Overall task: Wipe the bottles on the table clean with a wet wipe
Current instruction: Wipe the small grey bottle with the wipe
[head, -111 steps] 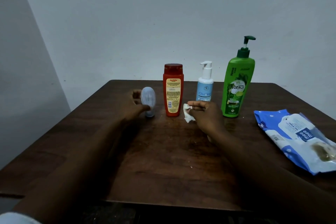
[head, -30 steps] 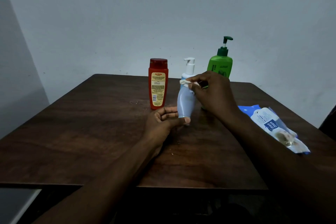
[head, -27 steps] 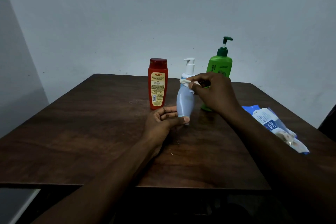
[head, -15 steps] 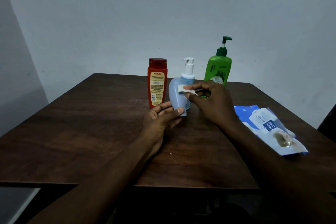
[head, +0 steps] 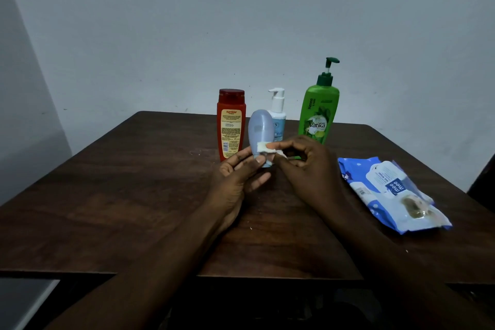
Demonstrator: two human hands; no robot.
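Left hand (head: 235,179) grips the tube (head: 260,128) by its lower end above the table's (head: 134,195) middle, while the right hand's (head: 308,171) pinched wipe (head: 263,148) has slid top to bottom, so this face looks done.

Capped bottle (head: 231,126), short pump bottle (head: 277,111), tall pump bottle (head: 320,110) left to right behind held bottle (head: 260,128); wipes pack (head: 388,190) rightmost.

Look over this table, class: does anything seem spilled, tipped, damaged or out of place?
Only small white specks on the table, just left of the red bottle; they look like stray crumbs or lint. Nothing is tipped over, and no spill shows.
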